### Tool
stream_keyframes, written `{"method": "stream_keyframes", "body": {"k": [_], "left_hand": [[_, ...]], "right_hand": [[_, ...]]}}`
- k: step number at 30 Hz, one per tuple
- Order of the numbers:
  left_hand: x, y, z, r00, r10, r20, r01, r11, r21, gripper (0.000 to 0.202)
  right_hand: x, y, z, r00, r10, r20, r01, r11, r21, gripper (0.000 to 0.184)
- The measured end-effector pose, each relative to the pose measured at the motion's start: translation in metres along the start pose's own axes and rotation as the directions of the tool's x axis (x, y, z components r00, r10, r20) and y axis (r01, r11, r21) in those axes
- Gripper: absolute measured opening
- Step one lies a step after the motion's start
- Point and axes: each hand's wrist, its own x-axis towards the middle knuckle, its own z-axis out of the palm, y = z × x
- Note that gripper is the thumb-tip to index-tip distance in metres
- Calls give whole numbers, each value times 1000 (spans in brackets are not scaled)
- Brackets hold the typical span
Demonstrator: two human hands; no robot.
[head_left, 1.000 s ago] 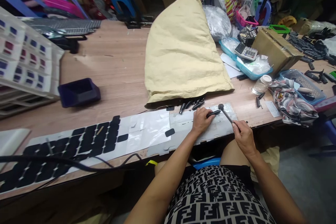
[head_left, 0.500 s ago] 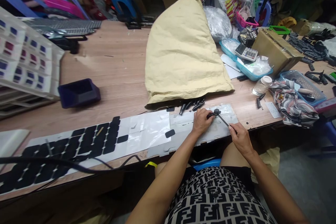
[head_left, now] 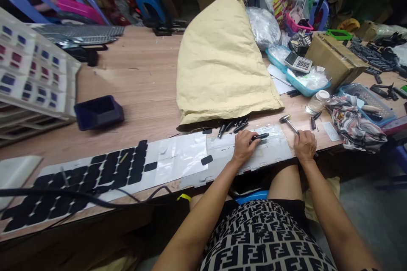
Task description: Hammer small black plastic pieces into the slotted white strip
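My left hand [head_left: 244, 145] is closed on one end of a slim black piece [head_left: 261, 136], which points to the right above a worn grey-white board [head_left: 270, 150]. What the piece is I cannot make out. My right hand [head_left: 305, 145] grips the handle end of a small hammer [head_left: 288, 123]; its metal head is at or close to the tabletop, just right of the board. Several similar black pieces [head_left: 233, 127] lie in a heap beyond my left hand, along the lower edge of a large yellowish sack [head_left: 227, 63].
White sheets with rows of black rounded pads [head_left: 110, 169] run leftward, crossed by a black cable [head_left: 79, 198]. A dark purple bin [head_left: 99, 112] stands near a white crate [head_left: 34, 67]. Rightward are a clear jar [head_left: 318, 100], blue baskets [head_left: 307, 89], a cardboard box [head_left: 335, 57] and bunched cloth [head_left: 356, 129].
My right hand has carried the hammer rightward, away from the black piece and off the board. My left hand stays in place, still holding the piece.
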Motion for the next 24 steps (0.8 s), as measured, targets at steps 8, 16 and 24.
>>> {"method": "stream_keyframes", "body": {"k": [8, 16, 24], "left_hand": [[-135, -8, 4, 904, 245, 351, -137, 942, -305, 30], [-160, -56, 20, 756, -398, 519, 352, 917, 190, 31], [-84, 9, -27, 971, 48, 235, -10, 987, -158, 24]], "right_hand": [[-3, -4, 2, 1000, 20, -13, -20, 1000, -2, 26], [-3, -3, 2, 999, 25, -32, -25, 1000, 20, 26], [-2, -3, 4, 999, 20, -41, -19, 1000, 12, 26]]}}
